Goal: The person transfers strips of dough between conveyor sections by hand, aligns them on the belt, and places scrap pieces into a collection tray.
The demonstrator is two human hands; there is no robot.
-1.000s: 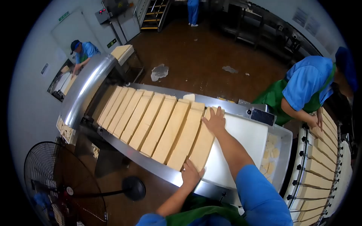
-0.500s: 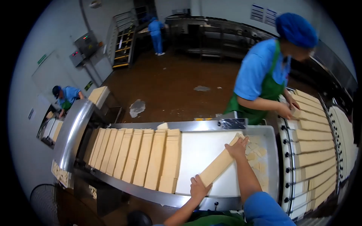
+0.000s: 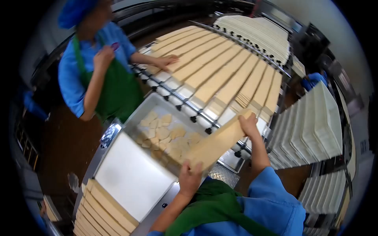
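A long, flat stack of pale dough sheets [image 3: 217,142] slants between my two hands, held up over the grey bin and the edge of the neighbouring conveyor. My left hand [image 3: 189,180] grips its near end, fingers at the side. Around the far end my right hand [image 3: 248,125] is closed, close to the conveyor's row of similar stacks [image 3: 226,65]. Beneath the held stack, the grey bin [image 3: 142,113] contains loose broken pieces of sheet [image 3: 159,131]. Parts of my fingers are hidden behind the stack.
A white belt [image 3: 134,173] lies at lower left, with more stacks [image 3: 104,208] on it. A co-worker [image 3: 106,70] in a green apron stands across, one hand on the conveyor's stacks. Black knobs [image 3: 193,118] line the conveyor's rail. Nested white trays [image 3: 309,122] rise at right.
The view has turned right. Both my hands have carried the stack off the white belt toward the neighbouring conveyor. The co-worker has straightened, one hand now at the chest.
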